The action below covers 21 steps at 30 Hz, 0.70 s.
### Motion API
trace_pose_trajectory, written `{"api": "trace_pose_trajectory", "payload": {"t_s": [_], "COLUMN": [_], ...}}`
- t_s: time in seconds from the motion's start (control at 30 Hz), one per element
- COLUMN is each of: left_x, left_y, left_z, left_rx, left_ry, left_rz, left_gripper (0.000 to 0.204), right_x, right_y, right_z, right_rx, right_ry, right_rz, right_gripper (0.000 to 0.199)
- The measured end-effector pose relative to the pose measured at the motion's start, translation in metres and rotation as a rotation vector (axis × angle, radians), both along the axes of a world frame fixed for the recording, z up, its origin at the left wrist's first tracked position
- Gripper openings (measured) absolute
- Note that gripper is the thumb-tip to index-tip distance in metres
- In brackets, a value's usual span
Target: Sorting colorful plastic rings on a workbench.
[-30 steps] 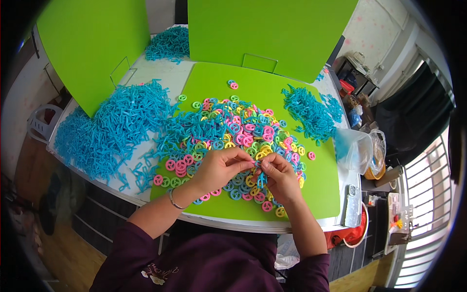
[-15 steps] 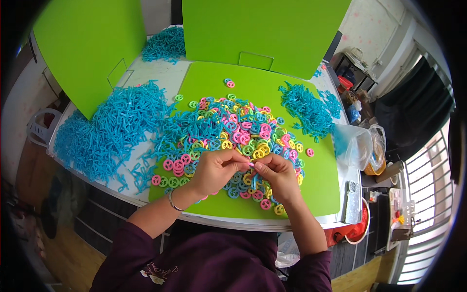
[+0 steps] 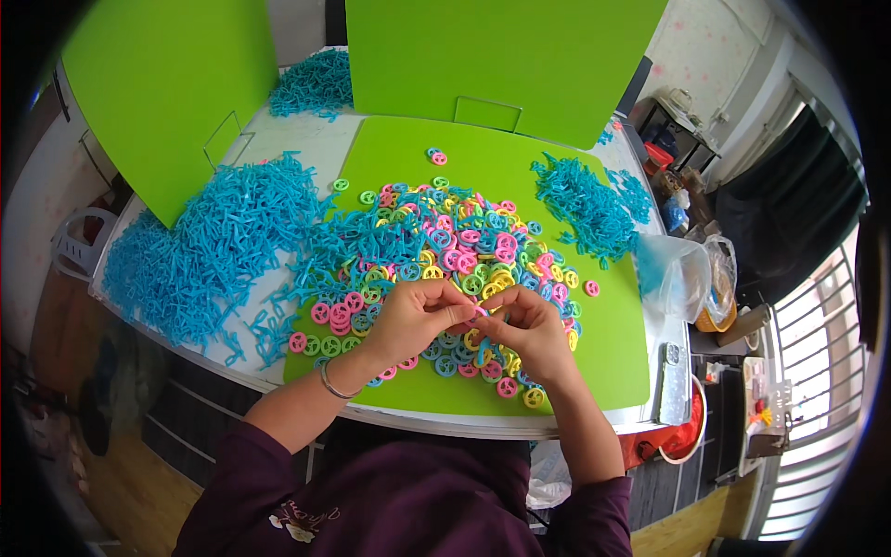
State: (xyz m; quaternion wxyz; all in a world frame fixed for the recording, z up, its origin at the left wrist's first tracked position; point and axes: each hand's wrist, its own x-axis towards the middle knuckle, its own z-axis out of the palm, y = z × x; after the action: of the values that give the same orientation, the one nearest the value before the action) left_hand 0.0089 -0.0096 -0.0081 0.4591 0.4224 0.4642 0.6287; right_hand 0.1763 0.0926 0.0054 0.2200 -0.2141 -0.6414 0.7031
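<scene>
Over the near side of a mixed heap of small plastic wheels (image 3: 473,255), my two hands meet fingertip to fingertip. My left hand (image 3: 419,323) pinches a pink plastic wheel (image 3: 481,313), seen nearly edge-on and mostly covered by fingers. Closed on the wheel's other side is my right hand (image 3: 531,336), thumb and forefinger together. A blue plastic piece (image 3: 484,351) shows just below the right fingertips; whether it is held or lies on the heap I cannot tell. The heap's wheels are pink, yellow, green and blue, with blue stick-like pieces (image 3: 371,243) strewn over its left part.
A large pile of blue pieces (image 3: 232,232) lies left, a smaller one (image 3: 589,209) right, another (image 3: 316,82) far back. Green boards (image 3: 501,56) stand behind the green mat (image 3: 603,371). At the right edge are a phone (image 3: 674,382) and a clear plastic bag (image 3: 670,278).
My fingertips have shifted slightly around the pink wheel, and my right fingers have bent a little more. The heap and piles look the same.
</scene>
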Motion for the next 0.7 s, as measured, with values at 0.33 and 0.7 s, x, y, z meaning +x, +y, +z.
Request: {"api": "trace_pose_trajectory", "payload": {"t_s": [0.33, 0.7], "left_x": [0.003, -0.003], "left_y": [-0.001, -0.007], "left_z": [-0.006, 0.007], "left_rx": [0.295, 0.078], "left_ry": [0.298, -0.027], "left_rz": [0.107, -0.033], "left_gripper": [0.009, 0.033], "right_x": [-0.002, 0.002], "right_y": [-0.007, -0.011], "right_z": [-0.012, -0.001], "right_rx": [0.369, 0.241], "right_ry": [-0.063, 0.078], "right_rz": [-0.174, -0.065], "right_gripper": [0.023, 0.036]}}
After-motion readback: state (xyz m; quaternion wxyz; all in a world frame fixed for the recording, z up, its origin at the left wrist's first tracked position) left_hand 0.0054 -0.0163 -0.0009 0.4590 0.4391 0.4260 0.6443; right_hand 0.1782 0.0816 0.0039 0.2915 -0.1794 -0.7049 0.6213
